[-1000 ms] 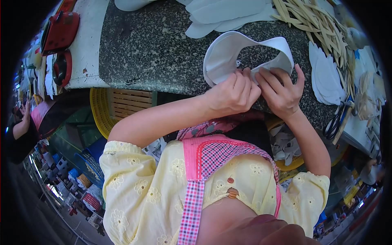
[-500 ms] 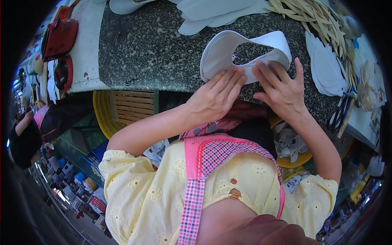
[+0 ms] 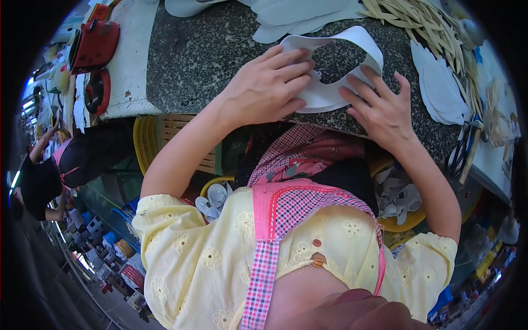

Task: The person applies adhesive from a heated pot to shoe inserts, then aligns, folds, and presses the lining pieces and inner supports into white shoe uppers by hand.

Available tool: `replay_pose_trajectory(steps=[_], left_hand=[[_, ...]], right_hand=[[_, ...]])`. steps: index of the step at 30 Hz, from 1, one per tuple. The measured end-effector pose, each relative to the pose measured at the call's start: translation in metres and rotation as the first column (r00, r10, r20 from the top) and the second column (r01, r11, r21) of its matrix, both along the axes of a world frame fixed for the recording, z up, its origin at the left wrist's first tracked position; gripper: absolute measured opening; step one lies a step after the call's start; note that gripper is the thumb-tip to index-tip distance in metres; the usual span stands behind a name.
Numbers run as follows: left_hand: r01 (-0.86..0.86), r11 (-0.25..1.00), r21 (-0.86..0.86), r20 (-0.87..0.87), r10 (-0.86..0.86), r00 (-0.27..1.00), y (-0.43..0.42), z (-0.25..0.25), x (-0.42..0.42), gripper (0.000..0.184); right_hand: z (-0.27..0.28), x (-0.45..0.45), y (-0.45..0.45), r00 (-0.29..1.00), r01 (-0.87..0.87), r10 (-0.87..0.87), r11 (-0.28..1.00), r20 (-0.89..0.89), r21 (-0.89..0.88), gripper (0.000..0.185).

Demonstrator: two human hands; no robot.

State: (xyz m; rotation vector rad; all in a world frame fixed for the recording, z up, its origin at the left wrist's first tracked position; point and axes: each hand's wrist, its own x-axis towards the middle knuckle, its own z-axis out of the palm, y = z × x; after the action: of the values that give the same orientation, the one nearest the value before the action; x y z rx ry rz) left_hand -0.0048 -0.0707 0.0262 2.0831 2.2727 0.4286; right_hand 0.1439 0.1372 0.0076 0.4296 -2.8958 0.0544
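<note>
A white looped piece that looks like a shoe upper [image 3: 324, 98] stands on the speckled dark worktop [image 3: 192, 60], its band curving up around an opening. My left hand [image 3: 267, 88] grips its left side, fingers bent over the band. At the lower right, my right hand [image 3: 379, 107] has fingertips over the near edge and the thumb beside it, with the little finger raised off. What lies under the left fingers is hidden.
White sole-shaped pieces [image 3: 440, 82] are stacked at the right, below beige strips [image 3: 423, 27]. Scissors [image 3: 459, 146] hang at the right edge. A red tape dispenser [image 3: 99, 47] stands far left. Yellow baskets [image 3: 144, 146] sit under the worktop; another person [image 3: 41, 176] is at far left.
My left hand has shifted from the near edge up onto the left side of the shoe upper. The upper has turned and moved slightly away; my right hand stays at its lower right.
</note>
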Motion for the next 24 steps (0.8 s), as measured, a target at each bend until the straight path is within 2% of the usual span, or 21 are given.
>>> replay_pose_trajectory(steps=[3, 6, 7, 10, 13, 16, 17, 21, 24], left_hand=[[0.018, 1.000, 0.018, -0.018, -0.018, 1.000, -0.002, 0.001, 0.005, 0.045], [-0.003, 1.000, 0.014, -0.044, 0.003, 0.999, -0.001, -0.003, 0.016, 0.049], [-0.013, 1.000, 0.006, -0.055, 0.013, 0.998, -0.001, -0.003, 0.018, 0.051], [-0.032, 0.998, 0.045, 0.053, 0.030, 0.998, -0.002, -0.003, 0.017, 0.059], [-0.157, 0.981, 0.118, 0.353, 0.106, 0.930, -0.005, -0.006, 0.008, 0.075], [-0.254, 0.960, 0.119, 0.529, 0.155, 0.834, -0.007, -0.014, 0.004, 0.089], [-0.220, 0.968, 0.118, 0.532, 0.126, 0.838, -0.008, -0.016, 0.002, 0.094], [-0.265, 0.958, 0.108, 0.684, 0.122, 0.719, -0.019, -0.018, 0.000, 0.094], [-0.231, 0.956, 0.180, 0.597, 0.081, 0.798, -0.016, -0.027, 0.006, 0.093]], right_hand=[[0.003, -0.003, 0.003, 0.999, -0.019, 0.019, 1.000, -0.039, 0.011, 0.034], [0.010, -0.005, -0.017, 0.998, 0.055, -0.054, 0.998, -0.045, 0.023, 0.034], [0.005, -0.005, -0.025, 0.990, -0.018, 0.012, 0.999, -0.138, -0.042, 0.034], [-0.010, -0.006, -0.034, 0.982, -0.071, 0.037, 0.981, -0.184, -0.181, 0.034], [-0.012, -0.012, -0.044, 0.974, -0.104, 0.045, 0.960, -0.223, -0.260, 0.031], [-0.011, -0.021, -0.058, 0.970, -0.125, 0.047, 0.937, -0.237, -0.325, 0.030], [-0.014, -0.023, -0.062, 0.968, -0.133, 0.051, 0.934, -0.245, -0.331, 0.030], [-0.021, -0.022, -0.049, 0.964, -0.135, 0.052, 0.941, -0.260, -0.312, 0.028], [-0.024, -0.020, -0.042, 0.964, -0.112, 0.019, 0.935, -0.266, -0.337, 0.022]])
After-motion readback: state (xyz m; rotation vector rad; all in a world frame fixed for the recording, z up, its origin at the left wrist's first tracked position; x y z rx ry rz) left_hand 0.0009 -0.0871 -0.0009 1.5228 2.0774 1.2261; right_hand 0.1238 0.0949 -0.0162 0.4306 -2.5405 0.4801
